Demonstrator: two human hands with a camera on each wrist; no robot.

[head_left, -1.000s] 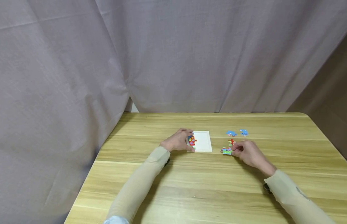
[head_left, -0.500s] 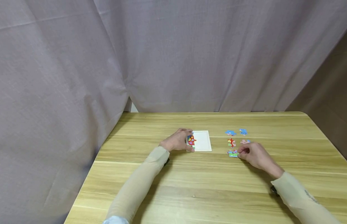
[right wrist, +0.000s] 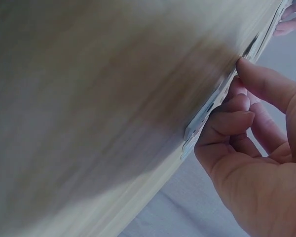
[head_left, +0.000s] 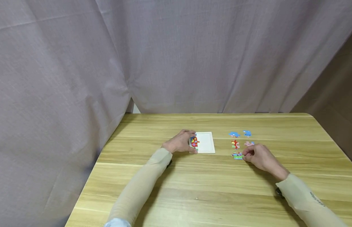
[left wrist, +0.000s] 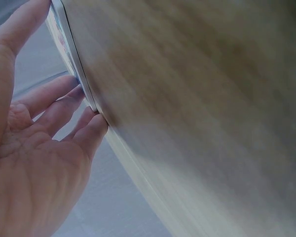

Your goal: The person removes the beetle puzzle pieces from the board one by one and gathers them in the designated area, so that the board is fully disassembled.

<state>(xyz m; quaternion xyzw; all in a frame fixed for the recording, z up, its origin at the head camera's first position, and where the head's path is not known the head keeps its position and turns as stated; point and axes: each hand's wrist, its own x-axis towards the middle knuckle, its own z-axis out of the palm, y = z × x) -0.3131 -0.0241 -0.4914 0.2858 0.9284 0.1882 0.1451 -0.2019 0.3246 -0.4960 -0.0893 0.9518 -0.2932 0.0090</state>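
Green piece seen low at desk, right of white frame and little nearer person; if lifted at all, cannot be told. Long side laid left to right. Right end pinched by right hand, thumb and finger close together. Piece reached far more easily by right hand than left hand. Frame held at left side by left hand, spread wide, thumb at near edge, fingers at far edge.
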